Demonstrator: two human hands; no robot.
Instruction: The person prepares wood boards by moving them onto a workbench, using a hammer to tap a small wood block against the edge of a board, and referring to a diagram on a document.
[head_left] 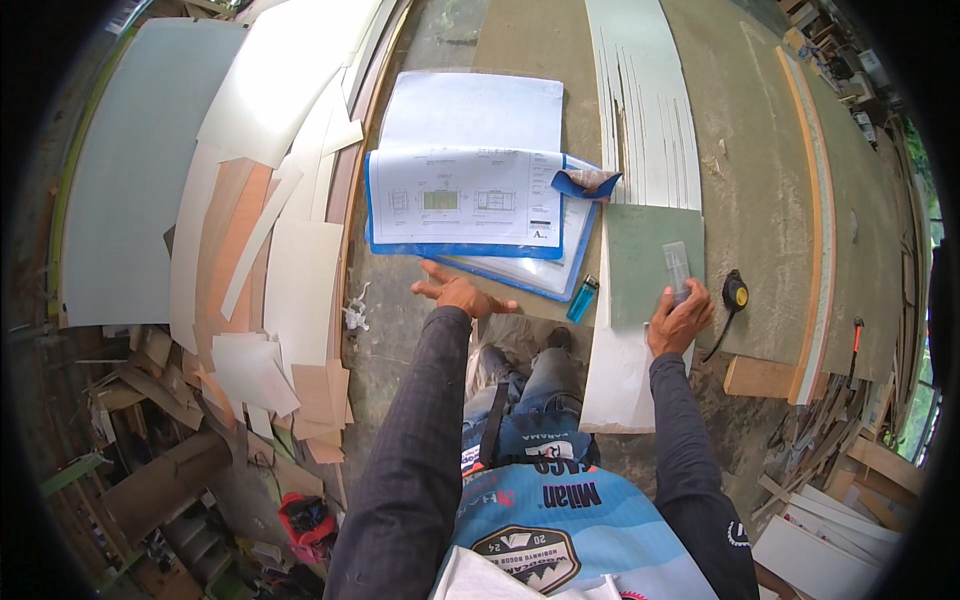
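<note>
My left hand point(462, 294) has its fingers spread, with nothing in it, at the table's near edge just below a blue-edged clear folder point(367, 215). Technical drawings point(440, 200) on white paper lie in the folder, over a second blue-edged folder point(575, 250). My right hand point(683, 322) grips the lower end of a small clear plastic case point(674, 258) over a grey-green sheet point(640, 240). Between my hands lies a teal lighter point(583, 299). To the right of the case is a black and yellow tape measure point(735, 291).
Under the green sheet runs a long white board point(622, 385) with dark slits, its end overhanging the near edge. A folded sandpaper piece point(588, 183) touches the folder. Offcut sheets point(300, 270) pile up at left. A long pale strip point(815, 220) and red-handled tool point(856, 345) lie right.
</note>
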